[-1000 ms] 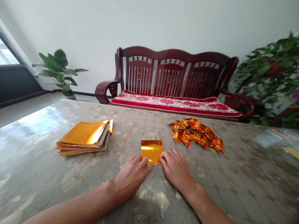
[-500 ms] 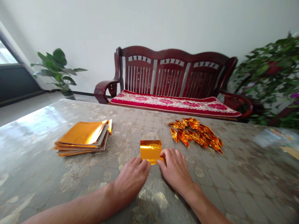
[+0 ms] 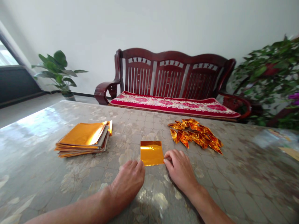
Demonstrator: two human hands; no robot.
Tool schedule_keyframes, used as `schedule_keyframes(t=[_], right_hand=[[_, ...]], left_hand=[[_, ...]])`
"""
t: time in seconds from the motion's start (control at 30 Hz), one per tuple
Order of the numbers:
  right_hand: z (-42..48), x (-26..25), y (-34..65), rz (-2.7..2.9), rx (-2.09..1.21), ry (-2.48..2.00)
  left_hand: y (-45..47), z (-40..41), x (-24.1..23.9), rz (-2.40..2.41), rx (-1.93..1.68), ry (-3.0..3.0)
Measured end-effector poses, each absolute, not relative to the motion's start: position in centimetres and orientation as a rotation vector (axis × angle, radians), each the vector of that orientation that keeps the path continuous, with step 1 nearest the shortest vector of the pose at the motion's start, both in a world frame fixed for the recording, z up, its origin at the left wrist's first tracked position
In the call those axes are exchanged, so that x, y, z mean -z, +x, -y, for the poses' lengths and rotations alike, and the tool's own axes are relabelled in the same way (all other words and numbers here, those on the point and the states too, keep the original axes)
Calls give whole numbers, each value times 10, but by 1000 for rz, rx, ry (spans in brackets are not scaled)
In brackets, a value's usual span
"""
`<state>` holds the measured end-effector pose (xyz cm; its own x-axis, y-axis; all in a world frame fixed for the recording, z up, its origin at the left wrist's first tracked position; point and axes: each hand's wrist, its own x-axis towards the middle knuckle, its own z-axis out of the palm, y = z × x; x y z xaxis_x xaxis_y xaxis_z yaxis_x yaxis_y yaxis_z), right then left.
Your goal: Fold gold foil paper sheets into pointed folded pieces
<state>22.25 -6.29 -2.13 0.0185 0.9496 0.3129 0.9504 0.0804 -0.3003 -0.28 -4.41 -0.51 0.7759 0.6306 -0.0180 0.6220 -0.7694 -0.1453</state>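
Note:
A shiny gold foil paper, roughly square, lies flat on the table in front of me. At its near left corner, my left hand is closed with curled fingers; its thumb is hidden behind the knuckles. The thumb and index finger of my right hand pinch the near right corner. To the left is a stack of gold foil sheets, some showing grey edges. Several folded gold foil pieces with pointed ends lie in a cluster at the back right.
A patterned cover lies over the table. Clear plastic packaging rests near the right edge. Beyond the table stands a dark red wooden bench with a red floral cushion. Potted plants flank it.
Both hands have slid outward, the left to the left and the right to the right, toward the paper's near corners. More of its near edge shows now.

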Motion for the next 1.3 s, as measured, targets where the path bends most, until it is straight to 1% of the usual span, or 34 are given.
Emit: schedule_keyframes(t=[0.2, 0.47, 0.67, 0.77, 1.0, 1.3], right_hand=[[64, 17, 223, 2095, 55, -1659], [61, 15, 225, 2194, 138, -1662], [54, 18, 224, 2280, 347, -1598], [52, 20, 222, 2272, 399, -1614], [50, 25, 221, 2144, 301, -1638], [50, 25, 223, 2021, 271, -1819]], left_hand=[[-4, 40, 7, 1007, -15, -2854], [-1, 25, 7, 995, 85, -2862], [6, 17, -2, 1034, 51, -2881], [9, 17, -7, 1039, 23, -2876], [9, 15, -4, 1054, 49, -2853], [5, 7, 11, 1030, 282, -2773]])
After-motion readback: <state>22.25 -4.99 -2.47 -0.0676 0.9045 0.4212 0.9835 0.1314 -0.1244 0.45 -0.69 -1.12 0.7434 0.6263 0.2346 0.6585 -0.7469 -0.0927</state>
